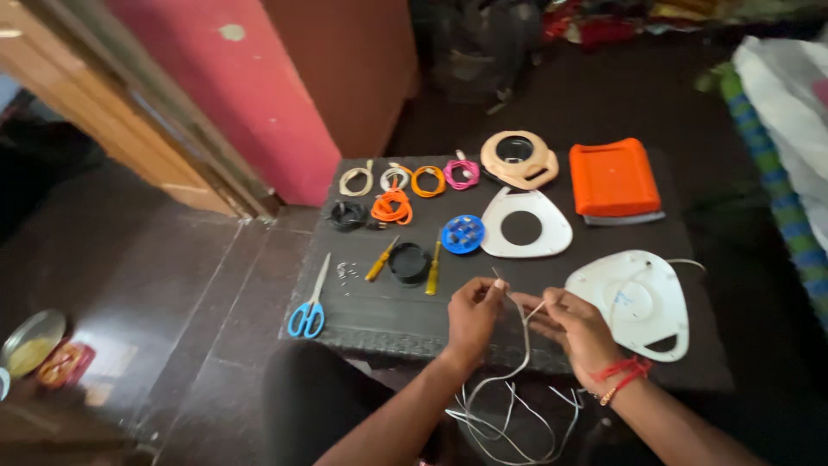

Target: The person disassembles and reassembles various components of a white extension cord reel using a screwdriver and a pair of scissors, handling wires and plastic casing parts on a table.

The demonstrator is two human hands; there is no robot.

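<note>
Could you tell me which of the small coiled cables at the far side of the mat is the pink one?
The pink coil is the rightmost in the back row, beside the beige round casing. Its neighbours are orange, white and cream.

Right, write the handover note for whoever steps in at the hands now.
Left hand: pinching a white wire at its end.
Right hand: holding the same wire further along; loose strands hang below the mat.
White shell lies beside the right hand, its own wire attached.
Screwdrivers, scissors and wire coils lie untouched.
Done: parts laid out. Left: the wire is not yet joined to anything.
</note>
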